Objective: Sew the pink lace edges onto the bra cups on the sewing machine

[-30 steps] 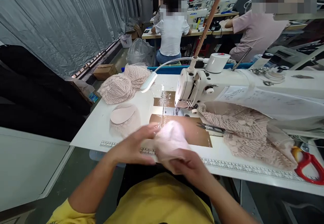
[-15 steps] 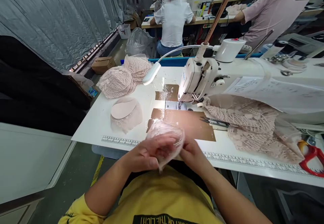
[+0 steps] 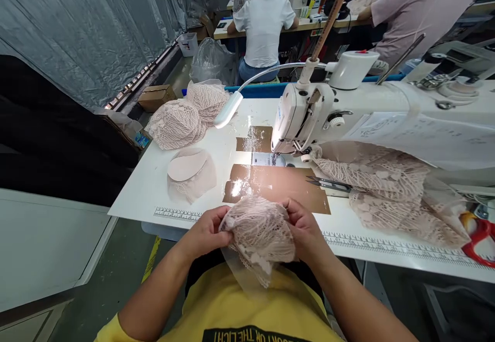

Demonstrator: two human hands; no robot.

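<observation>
I hold a pale pink lace piece (image 3: 258,233) at the near edge of the white table (image 3: 154,187), just above my lap. My left hand (image 3: 207,233) pinches its left edge with curled fingers. My right hand (image 3: 305,231) grips its right edge the same way. The lace domes up between both hands and a sheer lining hangs below it. The sewing machine (image 3: 305,115) stands beyond, its needle area over brown taped patches (image 3: 278,184).
Two stacks of lace cups (image 3: 185,117) sit at the far left, a flat cup piece (image 3: 189,169) nearer. More lace (image 3: 386,187) lies right of the needle, with thread snips (image 3: 328,183) and red scissors (image 3: 479,239). Two people sew at tables behind.
The lace piece has been turned over and spread between both hands, its lace side now up. My hands moved apart to its edges and slightly nearer to me.
</observation>
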